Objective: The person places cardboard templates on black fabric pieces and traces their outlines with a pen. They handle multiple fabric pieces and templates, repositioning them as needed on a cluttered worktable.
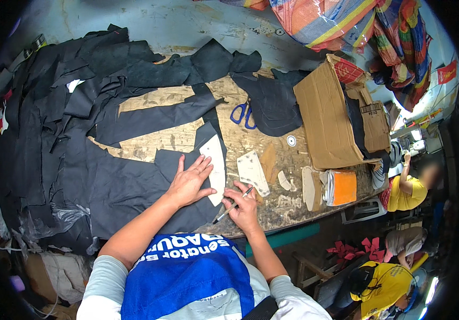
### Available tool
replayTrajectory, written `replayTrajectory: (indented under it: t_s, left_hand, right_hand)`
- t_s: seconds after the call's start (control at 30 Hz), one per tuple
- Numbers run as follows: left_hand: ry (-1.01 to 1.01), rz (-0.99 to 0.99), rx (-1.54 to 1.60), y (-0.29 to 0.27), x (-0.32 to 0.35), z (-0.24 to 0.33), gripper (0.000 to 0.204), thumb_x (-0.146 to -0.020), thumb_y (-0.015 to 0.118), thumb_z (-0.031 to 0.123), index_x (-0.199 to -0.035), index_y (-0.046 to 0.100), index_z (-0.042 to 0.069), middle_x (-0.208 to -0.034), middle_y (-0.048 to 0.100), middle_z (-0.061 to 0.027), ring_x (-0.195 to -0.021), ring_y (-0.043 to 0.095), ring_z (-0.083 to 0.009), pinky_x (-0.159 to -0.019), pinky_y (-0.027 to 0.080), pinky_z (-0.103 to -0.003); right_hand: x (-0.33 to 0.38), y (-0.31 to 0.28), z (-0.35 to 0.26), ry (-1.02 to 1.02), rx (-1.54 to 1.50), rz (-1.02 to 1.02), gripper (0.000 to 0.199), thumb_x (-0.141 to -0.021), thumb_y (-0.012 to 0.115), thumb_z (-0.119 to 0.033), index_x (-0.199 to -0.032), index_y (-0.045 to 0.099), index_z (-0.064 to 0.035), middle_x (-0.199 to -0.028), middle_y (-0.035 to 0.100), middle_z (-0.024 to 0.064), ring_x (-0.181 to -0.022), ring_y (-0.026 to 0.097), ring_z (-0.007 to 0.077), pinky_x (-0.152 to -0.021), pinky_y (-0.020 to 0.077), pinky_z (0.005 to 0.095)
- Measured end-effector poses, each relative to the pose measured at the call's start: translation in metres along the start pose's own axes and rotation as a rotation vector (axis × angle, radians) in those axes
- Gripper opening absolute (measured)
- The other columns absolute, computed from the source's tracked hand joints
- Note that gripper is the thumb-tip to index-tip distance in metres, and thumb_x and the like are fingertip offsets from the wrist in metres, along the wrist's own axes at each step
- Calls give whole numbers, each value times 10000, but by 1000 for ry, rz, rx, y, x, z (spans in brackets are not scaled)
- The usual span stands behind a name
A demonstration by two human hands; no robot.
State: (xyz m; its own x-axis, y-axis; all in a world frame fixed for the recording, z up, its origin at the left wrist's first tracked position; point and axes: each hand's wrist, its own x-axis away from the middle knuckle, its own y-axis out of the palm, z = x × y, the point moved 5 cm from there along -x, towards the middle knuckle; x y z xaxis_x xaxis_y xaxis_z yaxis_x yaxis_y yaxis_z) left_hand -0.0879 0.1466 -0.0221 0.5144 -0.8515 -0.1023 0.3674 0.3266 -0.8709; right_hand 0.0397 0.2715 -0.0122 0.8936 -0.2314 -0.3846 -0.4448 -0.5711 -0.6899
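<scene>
My left hand [191, 182] lies with fingers spread on a long, curved white pattern piece [217, 154], pressing it onto black cloth [133, 184]. At the pattern's lower right edge, my right hand [243, 209] grips a slim pen [220, 217], its tip pointing down to the left. The pen slants across the fingers, and its upper end sticks out above them. Just right of that hand lies another white pattern piece [253, 172] with dark marks on it. A brown pattern piece [268, 160] partly touches it.
Blue-handled scissors [237, 113] lie by stacked dark pieces [275, 106]. A cardboard box [323, 117] stands at the right, behind an orange-topped bundle [341, 188]. Heaped black cloth [69, 106] covers the table's left. People in yellow shirts [408, 193] are farther right.
</scene>
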Motion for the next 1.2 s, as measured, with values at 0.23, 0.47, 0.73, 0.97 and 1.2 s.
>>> replayTrajectory:
  t_s: [0.23,0.47,0.73,0.97,1.2]
  left_hand:
    - [0,40,4,-1,2,0,690,-772,653,472,-1280,489,34,-1417,396,-126,-1357,301,-264,-1079,143,-608]
    - [-6,50,19,-2,2,0,688,-754,676,465,-1269,499,44,-1402,416,-117,-1355,304,-261,-1079,148,-605]
    - [-94,41,164,-5,-2,-4,643,-674,763,420,-1183,560,82,-1376,451,-87,-1343,327,-237,-1097,140,-570]
    - [-116,32,178,-5,-4,-5,609,-652,784,407,-1139,598,91,-1360,469,-82,-1326,353,-241,-1093,158,-568]
    - [-53,-183,72,-13,-12,-12,723,-638,792,364,-1263,532,110,-1435,386,-68,-1349,318,-224,-1084,200,-576]
  right_hand:
    - [-4,-19,26,413,-745,198,660,-961,195,-565,-1235,366,10,-837,634,134,-777,623,227,-735,495,339]
    - [-5,-7,11,526,-896,-76,114,-893,590,-47,-978,576,28,-799,640,86,-715,611,139,-654,502,249]
    - [-3,10,-7,204,-437,-240,123,-845,651,-102,-833,631,19,-743,645,110,-674,623,198,-616,480,306]
    - [-16,3,-24,97,-252,-354,124,-821,669,-108,-831,659,16,-791,661,137,-695,650,273,-628,500,323]
    - [-36,19,-23,181,-357,-314,131,-812,677,-114,-825,666,16,-772,670,134,-659,657,257,-601,502,313]
